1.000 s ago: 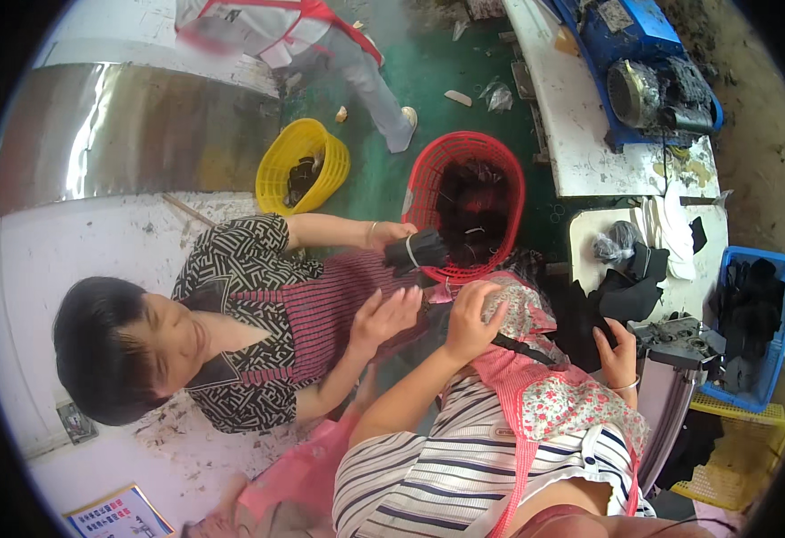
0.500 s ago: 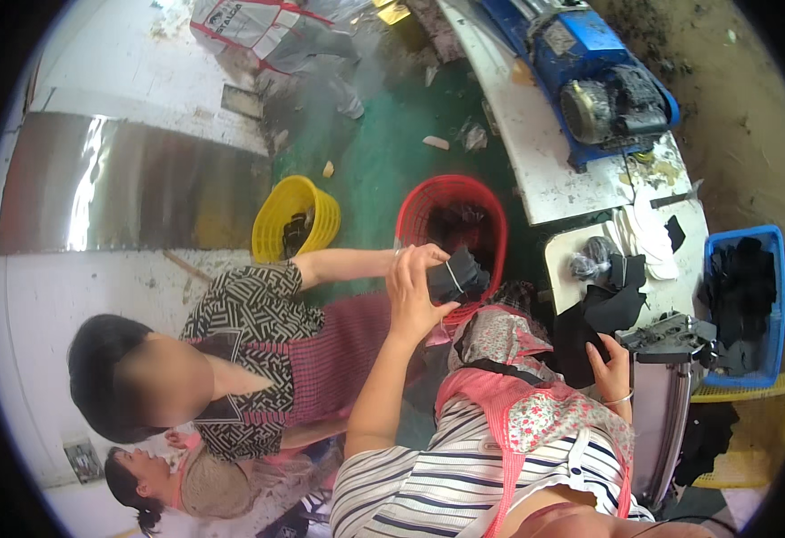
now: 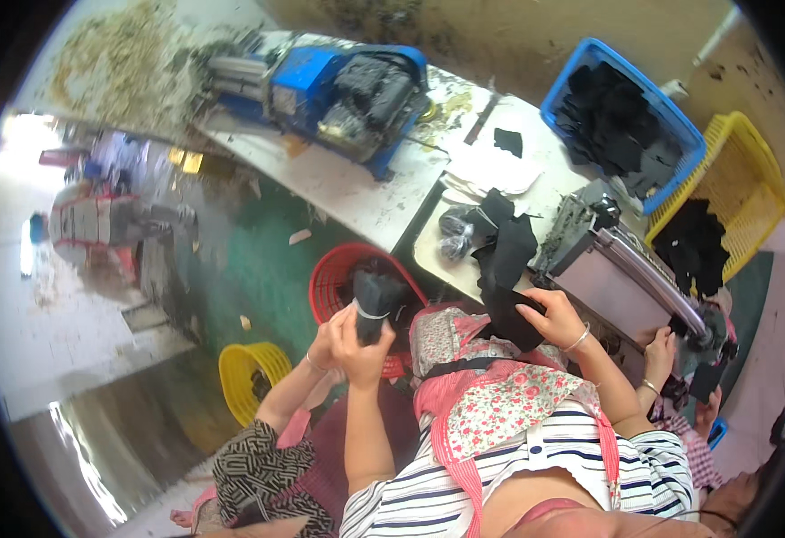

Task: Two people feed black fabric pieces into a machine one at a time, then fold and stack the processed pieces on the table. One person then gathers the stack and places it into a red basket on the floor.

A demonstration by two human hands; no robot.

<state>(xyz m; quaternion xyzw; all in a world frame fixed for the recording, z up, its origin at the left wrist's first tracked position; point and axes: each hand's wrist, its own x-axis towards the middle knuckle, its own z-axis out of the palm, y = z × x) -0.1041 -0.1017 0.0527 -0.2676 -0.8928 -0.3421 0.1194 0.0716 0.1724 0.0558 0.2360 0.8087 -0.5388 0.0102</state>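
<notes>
Left hand [image 3: 359, 348] on a tied black bundle [image 3: 378, 294], right hand [image 3: 551, 318] on black pieces [image 3: 509, 316]

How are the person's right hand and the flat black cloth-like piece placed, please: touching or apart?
Touching: the head view shows the right hand pinching the edge of the flat black cloth-like piece.

At 11 o'clock a blue machine [image 3: 307, 81] sits on a grimy white surface [image 3: 357, 199]; at 1 o'clock lies a dark strip [image 3: 482, 118]. A blue basket [image 3: 680, 173] stands at 2 o'clock, with a yellow basket [image 3: 742, 193] just beside it toward 3. At 8 o'clock there is a yellow tub [image 3: 234, 387], with a shiny metal sheet [image 3: 132, 448] farther out. Between 9 and 10 o'clock, a white scrap [image 3: 300, 236] lies on the green floor [image 3: 267, 215].
</notes>
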